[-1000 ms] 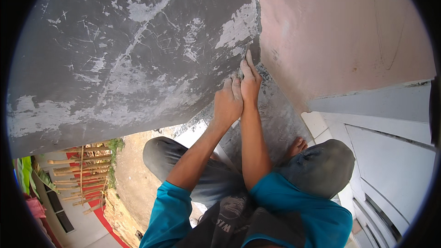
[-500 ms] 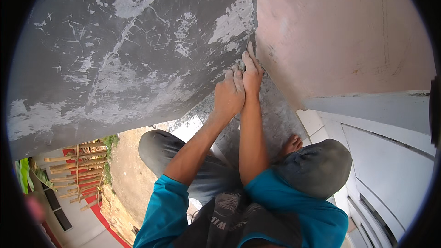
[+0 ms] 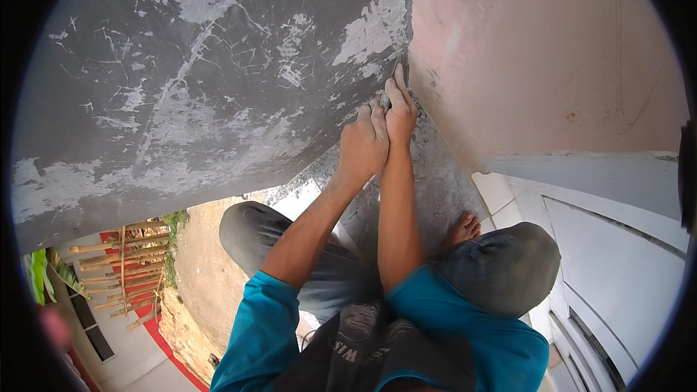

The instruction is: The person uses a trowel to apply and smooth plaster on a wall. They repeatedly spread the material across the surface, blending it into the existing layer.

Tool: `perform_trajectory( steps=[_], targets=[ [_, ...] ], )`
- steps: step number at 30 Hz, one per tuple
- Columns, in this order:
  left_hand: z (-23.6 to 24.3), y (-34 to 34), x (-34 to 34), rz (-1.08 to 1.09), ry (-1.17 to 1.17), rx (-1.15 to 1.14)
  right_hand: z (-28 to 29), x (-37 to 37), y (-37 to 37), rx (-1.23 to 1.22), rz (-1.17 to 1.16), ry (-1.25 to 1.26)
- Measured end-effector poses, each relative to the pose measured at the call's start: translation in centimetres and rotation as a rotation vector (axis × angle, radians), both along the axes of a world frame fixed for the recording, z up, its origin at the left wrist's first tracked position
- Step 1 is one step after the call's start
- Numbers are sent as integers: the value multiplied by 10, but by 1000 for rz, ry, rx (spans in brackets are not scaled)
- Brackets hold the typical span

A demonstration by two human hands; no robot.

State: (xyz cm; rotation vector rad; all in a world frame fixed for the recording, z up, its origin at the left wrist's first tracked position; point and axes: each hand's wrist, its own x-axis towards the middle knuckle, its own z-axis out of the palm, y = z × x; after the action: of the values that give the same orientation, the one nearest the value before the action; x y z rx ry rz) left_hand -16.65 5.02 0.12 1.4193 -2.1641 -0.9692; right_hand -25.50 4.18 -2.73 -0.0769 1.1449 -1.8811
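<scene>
My left hand [image 3: 363, 144] and my right hand [image 3: 401, 115] are pressed close together, wrists touching, at the corner where a grey wall [image 3: 239, 94] meets a pinkish wall [image 3: 537, 58]. Both are closed, their fingers coated in pale dust. Between them shows a bit of a small, thin greyish tool [image 3: 385, 101], mostly covered by the fingers; its kind cannot be made out. The right index finger stretches along it toward the corner, against the edge of the grey wall. Pale scraped patches and scratches mark that wall.
Below the hands lies a rough grey floor [image 3: 443, 174], with my bare foot [image 3: 462, 229] on it. My bent knees flank my arms. White door panels [image 3: 617, 261] stand at the right. Stacked wooden poles [image 3: 127, 268] and a red-edged white building are at the lower left.
The walls have shifted slightly rightward in the view. Both hands keep nearly the same pose at the corner, with the right fingers slightly moved.
</scene>
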Motion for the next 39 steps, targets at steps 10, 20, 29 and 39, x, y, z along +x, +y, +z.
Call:
perform_trajectory(
  steps=[10,20,29,39],
  targets=[
    [-3,-3,-5,-17,-14,-19,2,-10,-3,-36,-17,28],
    [-7,-2,-5,-40,45,-22,10,-15,-8,101,2,-167],
    [-3,-3,-10,-33,59,-18,-8,-14,-10,-101,-69,128],
    [4,-2,-13,26,73,-13,12,-16,-2,-45,-29,202]
  ],
)
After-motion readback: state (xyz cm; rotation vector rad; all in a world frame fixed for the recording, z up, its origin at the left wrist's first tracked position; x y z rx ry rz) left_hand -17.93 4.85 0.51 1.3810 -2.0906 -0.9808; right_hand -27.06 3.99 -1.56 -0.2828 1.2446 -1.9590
